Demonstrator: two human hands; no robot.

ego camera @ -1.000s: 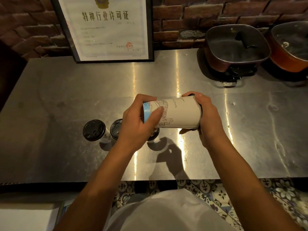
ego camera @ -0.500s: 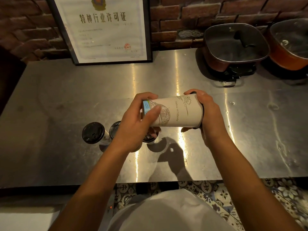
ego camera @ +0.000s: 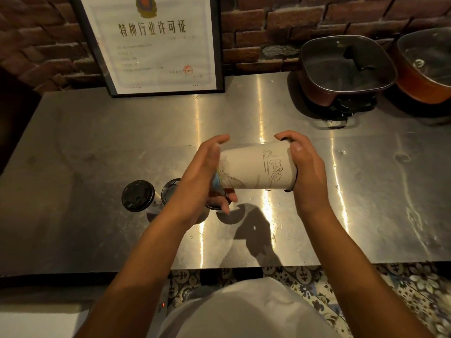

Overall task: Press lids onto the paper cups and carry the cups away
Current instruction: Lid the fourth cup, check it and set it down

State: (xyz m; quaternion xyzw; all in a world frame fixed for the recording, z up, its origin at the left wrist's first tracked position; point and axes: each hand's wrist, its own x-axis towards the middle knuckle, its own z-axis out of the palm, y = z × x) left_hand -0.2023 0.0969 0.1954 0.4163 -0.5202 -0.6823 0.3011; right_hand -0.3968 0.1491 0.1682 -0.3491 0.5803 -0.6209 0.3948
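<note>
I hold a white printed paper cup (ego camera: 253,169) on its side above the steel counter (ego camera: 97,142). My left hand (ego camera: 197,181) cups its base end, thumb over the top and fingers underneath. My right hand (ego camera: 307,172) curls round the wide end, where the black lid (ego camera: 285,139) shows only as a thin edge between my fingers. A lidded cup (ego camera: 138,195) stands upright on the counter to the left, with a second one (ego camera: 170,191) beside it. A third black lid (ego camera: 214,206) is mostly hidden under my left hand.
A framed certificate (ego camera: 156,42) leans on the brick wall at the back. Two lidded pots (ego camera: 346,67) (ego camera: 424,67) sit at the back right. The counter's front edge runs just before my body, with patterned floor tiles (ego camera: 390,289) below.
The cup has turned about its long axis, so a different print faces up. My left hand has slid from the cup's side toward its base end. The right hand stays on the lid end.
</note>
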